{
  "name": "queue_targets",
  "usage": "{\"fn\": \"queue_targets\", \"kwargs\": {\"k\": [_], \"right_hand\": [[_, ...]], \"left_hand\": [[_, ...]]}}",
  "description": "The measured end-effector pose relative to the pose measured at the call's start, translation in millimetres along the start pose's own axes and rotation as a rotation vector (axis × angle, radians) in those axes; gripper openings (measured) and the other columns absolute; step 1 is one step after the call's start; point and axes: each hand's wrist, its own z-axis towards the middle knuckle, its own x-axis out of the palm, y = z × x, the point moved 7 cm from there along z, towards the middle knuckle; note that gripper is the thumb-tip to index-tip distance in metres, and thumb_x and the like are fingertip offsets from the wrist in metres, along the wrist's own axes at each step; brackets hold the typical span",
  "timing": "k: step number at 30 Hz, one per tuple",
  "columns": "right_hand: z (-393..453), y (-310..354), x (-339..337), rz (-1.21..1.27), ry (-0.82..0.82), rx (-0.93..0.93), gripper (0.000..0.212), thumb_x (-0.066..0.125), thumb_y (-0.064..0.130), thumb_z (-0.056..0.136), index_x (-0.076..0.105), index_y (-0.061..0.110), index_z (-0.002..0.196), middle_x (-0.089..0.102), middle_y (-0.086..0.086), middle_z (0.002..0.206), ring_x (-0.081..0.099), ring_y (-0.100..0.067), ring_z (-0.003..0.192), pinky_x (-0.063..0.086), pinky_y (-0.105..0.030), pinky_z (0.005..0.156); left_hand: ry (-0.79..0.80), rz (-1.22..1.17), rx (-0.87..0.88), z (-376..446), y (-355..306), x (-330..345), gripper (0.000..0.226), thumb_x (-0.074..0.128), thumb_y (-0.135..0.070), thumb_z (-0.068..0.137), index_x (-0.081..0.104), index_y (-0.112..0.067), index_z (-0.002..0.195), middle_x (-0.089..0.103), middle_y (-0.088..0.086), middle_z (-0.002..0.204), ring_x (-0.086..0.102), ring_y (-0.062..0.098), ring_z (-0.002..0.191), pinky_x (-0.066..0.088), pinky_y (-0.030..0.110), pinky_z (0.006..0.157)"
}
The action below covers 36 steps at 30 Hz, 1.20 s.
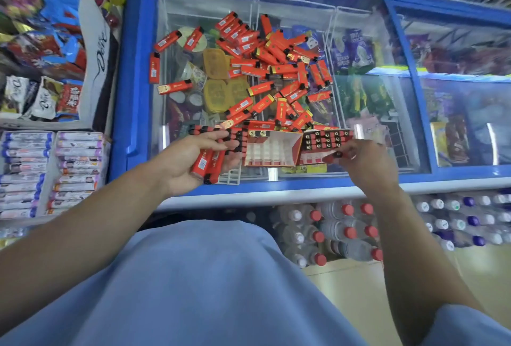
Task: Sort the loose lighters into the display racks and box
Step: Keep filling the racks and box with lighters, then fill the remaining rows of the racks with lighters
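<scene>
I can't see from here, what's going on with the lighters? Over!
Left hand holds several lighters. Right hand pinches one lighter at the right rack. Big pile unsorted. Nothing blocking.

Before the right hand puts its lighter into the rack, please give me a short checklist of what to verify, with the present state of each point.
1. Right hand pinches one lighter: ok.
2. Right rack has free slots: cannot tell; its far rows are filled, the near part is hidden.
3. Left hand holds its bundle of lighters securely: ok.
4. Middle box is open and mostly empty: ok.
5. Loose pile rests on the freezer lid, away from the hands: ok.
</scene>
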Motion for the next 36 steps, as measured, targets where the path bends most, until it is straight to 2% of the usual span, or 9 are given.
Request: {"fn": "queue_targets", "kwargs": {"k": [4,8,14,18,22,26,28,32,36], "right_hand": [[16,-35,-19,-0.056,-0.176,0.024,0.012,0.073,0.021,0.091,0.076,0.028,0.101,0.075,0.0,0.088,0.062,-0.025,0.073,0.042,-0.029,0.061],[36,-43,-22,-0.026,-0.195,-0.103,0.014,0.075,0.031,0.092,0.076,0.026,0.105,0.077,0.0,0.095,0.065,-0.025,0.074,0.05,-0.034,0.064],[54,-42,-7,-0.095,-0.245,-0.23,0.02,0.073,0.031,0.093,0.078,0.029,0.112,0.076,-0.004,0.092,0.068,-0.028,0.077,0.042,-0.03,0.061],[53,-50,21,0.037,-0.351,-0.39,0.023,0.069,0.024,0.094,0.077,0.02,0.115,0.074,-0.006,0.092,0.067,-0.029,0.068,0.052,-0.035,0.053],[35,-56,44,-0.044,-0.405,-0.389,0.041,0.056,0.01,0.097,0.064,0.021,0.135,0.067,-0.006,0.109,0.064,-0.028,0.071,0.049,-0.031,0.047],[14,-49,30,0.175,-0.41,-0.13,0.042,0.051,0.019,0.103,0.053,0.028,0.145,0.057,-0.006,0.123,0.058,-0.022,0.077,0.048,-0.033,0.059],[1,-24,19,0.478,-0.31,-0.097,0.031,0.055,0.034,0.104,0.063,0.029,0.134,0.062,0.002,0.115,0.063,-0.015,0.084,0.055,-0.037,0.07],[-38,67,20,0.932,0.324,-0.355,0.034,0.071,0.04,0.093,0.067,0.037,0.126,0.068,0.004,0.101,0.067,-0.02,0.086,0.056,-0.033,0.079],[-51,100,17,0.864,0.325,-0.475,0.026,0.084,0.028,0.082,0.073,0.038,0.104,0.065,0.017,0.105,0.064,-0.01,0.091,0.051,-0.025,0.082]], "left_hand": [[0.053,0.06,-0.021,7,6,31,0.047,0.041,0.017,0.097,0.057,-0.006,0.135,0.074,0.016,0.12,0.075,0.034,0.102,0.064,0.036,0.071],[0.135,0.097,-0.027,12,12,60,0.048,0.043,0.016,0.099,0.054,-0.009,0.139,0.071,0.014,0.127,0.072,0.037,0.111,0.062,0.038,0.087],[0.123,0.217,-0.044,20,24,78,0.037,0.058,0.004,0.097,0.061,-0.006,0.133,0.074,0.013,0.122,0.073,0.027,0.11,0.059,0.031,0.093],[0.118,0.273,-0.05,23,32,84,0.035,0.064,-0.006,0.093,0.063,-0.002,0.128,0.074,0.013,0.12,0.073,0.025,0.111,0.057,0.031,0.097],[0.137,0.368,-0.03,25,34,87,0.036,0.067,-0.019,0.09,0.068,-0.005,0.123,0.074,0.01,0.121,0.072,0.026,0.111,0.055,0.038,0.102],[0.103,0.471,0.003,23,32,86,0.028,0.062,-0.027,0.098,0.065,-0.012,0.122,0.078,0.005,0.111,0.078,0.021,0.089,0.064,0.031,0.074],[0.074,0.533,0.001,23,32,84,0.028,0.061,-0.032,0.099,0.064,-0.015,0.121,0.079,0.003,0.105,0.076,0.016,0.073,0.059,0.024,0.058],[0.026,0.618,-0.01,26,36,79,0.026,0.063,-0.039,0.098,0.067,-0.014,0.104,0.075,0.003,0.077,0.055,0.01,0.047,0.041,0.019,0.042],[0.011,0.597,-0.02,28,36,77,0.021,0.059,-0.027,0.102,0.07,-0.01,0.096,0.065,0.003,0.062,0.047,0.01,0.043,0.028,0.019,0.04]]}}
